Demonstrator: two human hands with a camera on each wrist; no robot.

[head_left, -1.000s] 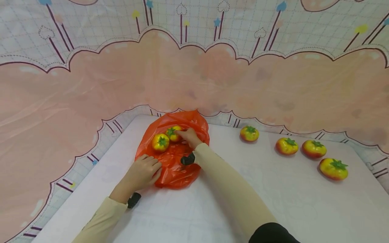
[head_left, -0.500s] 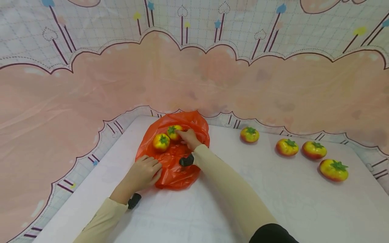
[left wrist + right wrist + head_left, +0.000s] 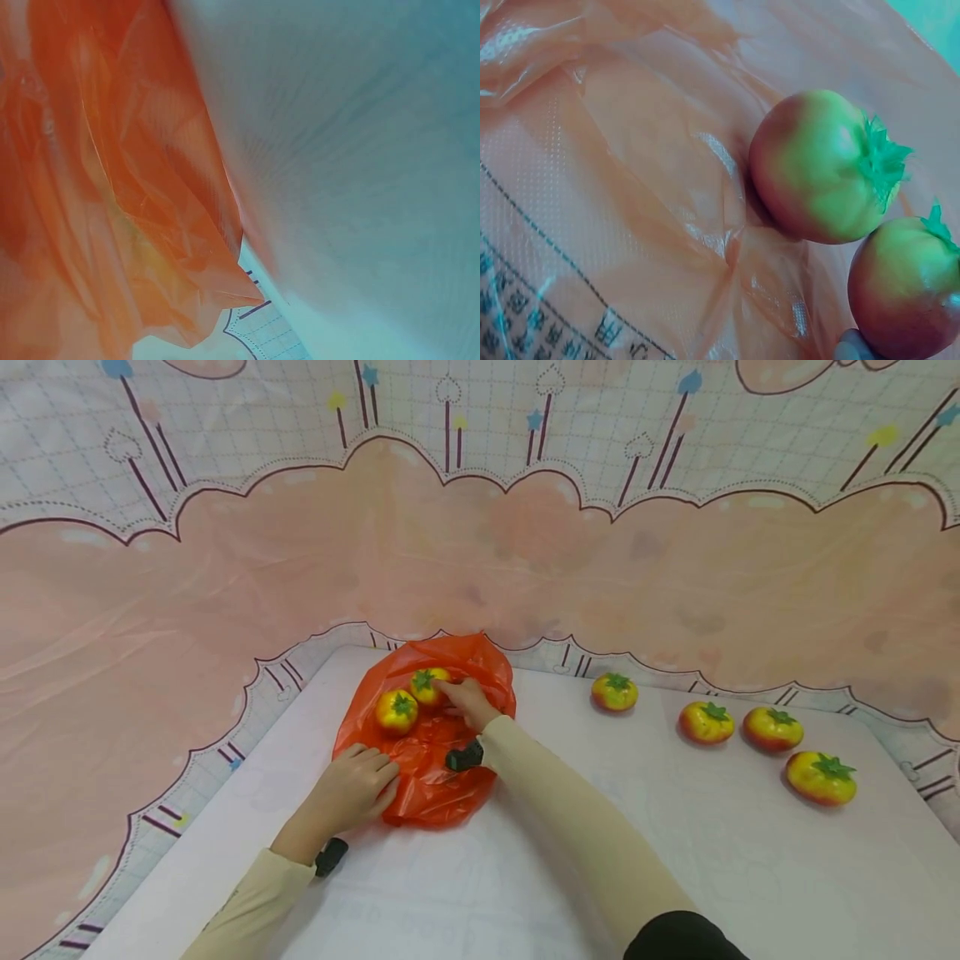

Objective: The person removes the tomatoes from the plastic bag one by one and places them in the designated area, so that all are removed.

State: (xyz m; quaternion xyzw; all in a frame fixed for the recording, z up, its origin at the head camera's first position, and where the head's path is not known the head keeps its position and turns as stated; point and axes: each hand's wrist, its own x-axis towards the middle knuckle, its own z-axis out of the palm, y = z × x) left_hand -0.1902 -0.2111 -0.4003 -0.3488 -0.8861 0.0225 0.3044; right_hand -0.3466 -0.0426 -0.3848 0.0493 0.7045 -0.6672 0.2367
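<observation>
A red plastic bag (image 3: pixel 438 789) lies spread on the table, and two yellow-red persimmons with green leafy tops rest on it. My right hand (image 3: pixel 467 697) reaches over the bag and holds the farther persimmon (image 3: pixel 427 688) with thumb and fingers. The nearer persimmon (image 3: pixel 397 712) sits just to its left. In the right wrist view, a fingertip (image 3: pixel 853 346) shows at the lower side of the held persimmon (image 3: pixel 904 292). My left hand (image 3: pixel 352 789) grips the bag's near left edge with curled fingers. The left wrist view shows only the bag's folds (image 3: pixel 150 187), with no fingers.
To the right, a single persimmon (image 3: pixel 615 693) sits near the table's back edge. Farther right lie more persimmons, one (image 3: pixel 706 723) beside another (image 3: pixel 773 730), and one (image 3: pixel 821 779) closer to me. A printed cloth (image 3: pixel 480 560) rises behind the white table (image 3: pixel 600 802).
Almost nothing differs. Both hands, the bag and the persimmons keep their places, apart from a slight shift of the head view.
</observation>
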